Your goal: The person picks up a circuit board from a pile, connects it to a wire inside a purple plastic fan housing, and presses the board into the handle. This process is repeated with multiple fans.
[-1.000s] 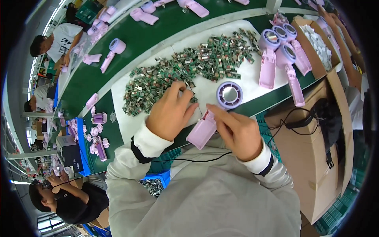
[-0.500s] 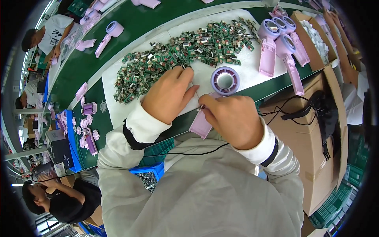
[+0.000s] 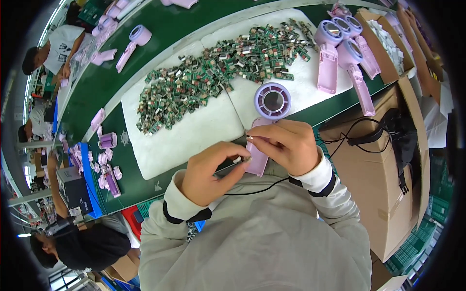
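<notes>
My left hand [image 3: 209, 170] is closed in a pinch on a small circuit board [image 3: 238, 159] with a white part on it, just left of a pink handle shell. My right hand [image 3: 290, 147] lies over that handle shell [image 3: 259, 154], thumb and forefinger pressed together on something small and dark that I cannot make out. The shell joins a round lilac ring head [image 3: 257, 99], which rests at the front edge of the white foam sheet [image 3: 194, 145]. Beyond my hands, a large heap of green circuit boards [image 3: 213, 72] covers the sheet's far part.
Several pink shells with round heads [image 3: 327, 65] stand at the right, beside a carton of white parts [image 3: 386, 46]. A big cardboard box [image 3: 359, 184] is close by my right arm. Pink pieces [image 3: 107, 169] lie at the left by a blue bin [image 3: 90, 179]. Co-workers sit at the left.
My left hand has come back from the board heap toward me and now holds a small circuit board beside the handle shell. My right hand has shifted slightly right, still pinching.
</notes>
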Demonstrator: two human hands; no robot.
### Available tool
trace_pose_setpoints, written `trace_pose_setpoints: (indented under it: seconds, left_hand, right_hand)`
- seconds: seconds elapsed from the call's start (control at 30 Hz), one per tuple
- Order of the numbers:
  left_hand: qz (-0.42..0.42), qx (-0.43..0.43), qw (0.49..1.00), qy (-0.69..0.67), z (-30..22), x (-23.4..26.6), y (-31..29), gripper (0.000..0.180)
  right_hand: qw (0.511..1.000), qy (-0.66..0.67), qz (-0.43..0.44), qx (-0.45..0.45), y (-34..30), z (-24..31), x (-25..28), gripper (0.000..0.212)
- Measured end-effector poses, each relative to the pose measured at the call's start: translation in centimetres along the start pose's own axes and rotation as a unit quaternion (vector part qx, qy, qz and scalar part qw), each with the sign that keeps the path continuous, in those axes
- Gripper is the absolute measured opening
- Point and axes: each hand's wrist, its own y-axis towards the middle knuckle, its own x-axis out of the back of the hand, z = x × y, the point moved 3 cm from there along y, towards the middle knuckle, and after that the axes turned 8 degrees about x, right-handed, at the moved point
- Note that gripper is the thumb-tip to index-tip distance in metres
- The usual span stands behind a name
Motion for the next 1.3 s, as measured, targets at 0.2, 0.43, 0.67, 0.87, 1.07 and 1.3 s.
trace_pose_setpoints:
  seconds: [0.2,0.43,0.67,0.87,1.07,1.3]
  left_hand:
    - [-0.043,0.098,0.985,-0.135,1.7,-0.7,-0.2,0.032]
    - [-0.075,0.131,0.956,-0.250,1.8,-1.3,0.6,0.033]
    - [-0.083,0.105,0.975,-0.177,1.4,-1.3,1.2,0.035]
    - [-0.156,0.040,0.987,0.024,0.8,1.2,1.6,0.031]
    - [-0.187,-0.092,0.935,0.288,1.2,2.6,3.0,0.035]
    - [-0.137,-0.111,0.962,0.210,-0.3,1.3,3.2,0.034]
  right_hand:
    - [0.999,-0.023,0.025,0.014,-0.6,-0.1,0.1,0.033]
    - [0.995,-0.029,0.082,-0.051,0.2,0.5,0.5,0.041]
    - [0.994,-0.038,0.096,-0.016,0.8,0.5,0.5,0.046]
    - [0.987,0.063,0.077,-0.129,1.1,0.9,0.0,0.053]
    - [0.992,0.014,0.041,-0.121,1.6,1.3,0.7,0.064]
    - [0.984,-0.176,-0.029,-0.014,3.7,0.1,2.6,0.068]
